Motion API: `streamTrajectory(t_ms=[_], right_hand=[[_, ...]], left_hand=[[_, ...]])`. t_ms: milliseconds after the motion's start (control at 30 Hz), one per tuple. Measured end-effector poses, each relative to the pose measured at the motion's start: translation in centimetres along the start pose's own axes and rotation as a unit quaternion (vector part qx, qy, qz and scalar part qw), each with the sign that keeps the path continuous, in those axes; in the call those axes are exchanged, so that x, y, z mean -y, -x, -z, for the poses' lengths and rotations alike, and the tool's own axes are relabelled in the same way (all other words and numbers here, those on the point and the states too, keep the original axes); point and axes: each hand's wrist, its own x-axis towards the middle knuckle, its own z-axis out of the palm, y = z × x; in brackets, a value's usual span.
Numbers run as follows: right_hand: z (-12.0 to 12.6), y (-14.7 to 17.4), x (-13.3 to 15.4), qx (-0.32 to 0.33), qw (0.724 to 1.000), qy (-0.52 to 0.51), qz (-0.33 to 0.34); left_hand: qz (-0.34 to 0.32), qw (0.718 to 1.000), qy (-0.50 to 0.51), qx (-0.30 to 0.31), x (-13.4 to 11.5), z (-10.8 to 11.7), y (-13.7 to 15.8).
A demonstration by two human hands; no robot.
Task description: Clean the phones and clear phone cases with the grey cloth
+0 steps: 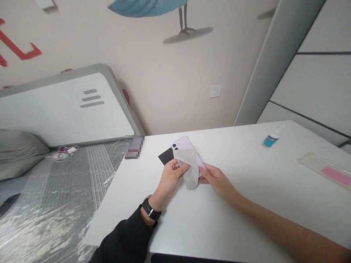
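Observation:
A pale purple smartphone [185,142] is held tilted above the white table, its back with the camera lenses facing up. My right hand [216,179] grips its lower right edge, thumb on top and fingers beneath. My left hand [171,177] pinches a light grey cloth [190,166] that drapes across the phone's back and hangs below it. The cloth hides much of the phone's middle. Behind my left hand lies a black flat square [166,156], partly covered by the hand and phone.
The white table [246,215] carries a spray bottle [271,137] with a blue label at the back right. A clear case with a pink panel [336,175] lies near the right edge. A blurred-out item [134,147] sits at the back left corner. Left is a plastic-covered bed [60,204].

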Motion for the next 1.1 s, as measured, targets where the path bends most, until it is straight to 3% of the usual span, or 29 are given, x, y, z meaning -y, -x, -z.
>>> streamTrajectory(t_ms=[267,467,567,633,767,900,1000,1100], right_hand=[[-0.3,0.4,0.1,0.022,0.998,0.051,0.023],[-0.5,0.5,-0.1,0.052,0.998,0.022,0.006],[-0.5,0.6,-0.5,0.010,1.000,0.015,0.006],[-0.6,0.9,-0.5,-0.038,0.997,0.064,0.025],[-1.1,1.5,-0.2,-0.087,0.969,0.224,0.051],[-1.6,1.8,0.0,-0.110,0.924,0.354,0.090],[-1.6,1.8,0.1,-0.127,0.902,0.398,0.108],[-1.4,1.7,0.5,-0.126,0.904,0.392,0.116]], left_hand=[[-0.036,0.996,0.038,-0.073,-0.5,0.9,-0.8],[-0.053,0.991,0.062,-0.108,-1.5,1.6,-1.2],[-0.047,0.991,0.067,-0.109,-1.3,1.4,-1.1],[-0.038,0.991,0.065,-0.109,-0.9,1.2,-1.0],[-0.025,0.992,0.064,-0.107,-0.1,0.7,-0.8],[-0.019,0.993,0.067,-0.096,0.0,0.2,-0.4],[-0.018,0.994,0.061,-0.090,0.0,-0.1,-0.2],[-0.022,0.994,0.056,-0.090,-0.1,0.0,-0.2]])
